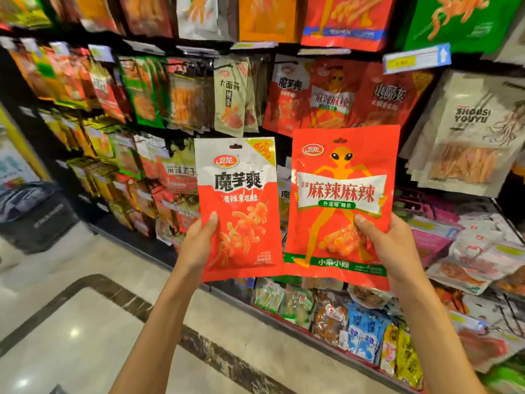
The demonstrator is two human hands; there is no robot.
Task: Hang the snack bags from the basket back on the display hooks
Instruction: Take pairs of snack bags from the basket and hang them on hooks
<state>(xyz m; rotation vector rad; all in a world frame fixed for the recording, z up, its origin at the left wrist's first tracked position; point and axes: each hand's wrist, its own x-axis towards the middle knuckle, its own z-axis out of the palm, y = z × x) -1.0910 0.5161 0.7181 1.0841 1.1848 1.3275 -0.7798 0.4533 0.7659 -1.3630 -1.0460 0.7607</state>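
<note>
A: Where are the two bags?

B: Both are held up in front of the rack (284, 49), side by side, upright, fronts to the camera. The left hand (199, 237) grips the white-red bag (238, 206) at its lower left edge, thumb (211, 220) on the front, the other fingers hidden behind it. Most of the bag stands above and to the right of that hand.

A: And the other one?

B: The right hand (395, 245) grips the red bag (341, 200) at its lower right corner, thumb (360, 223) pressed on the front over the clear window, fingers behind. The bag rises above and to the left of the hand. It is the larger of the two and its top sits higher.

A: Do the bags touch?

B: Their near edges meet or overlap slightly low down; higher up a narrow gap shows between them.

A: Are they on hooks?

B: No, neither. Each has a hang hole at its top edge, free in the air. Directly behind and above the red bag hang matching bags (329, 100) with the same orange figure. Just to the left of those hangs another pack (287, 92) like the white-red one.

A: Anything below?

B: A lower shelf (326, 334) of small packets under the bags, and a pale tiled floor (85, 322) with a dark border beneath the forearms.
</note>
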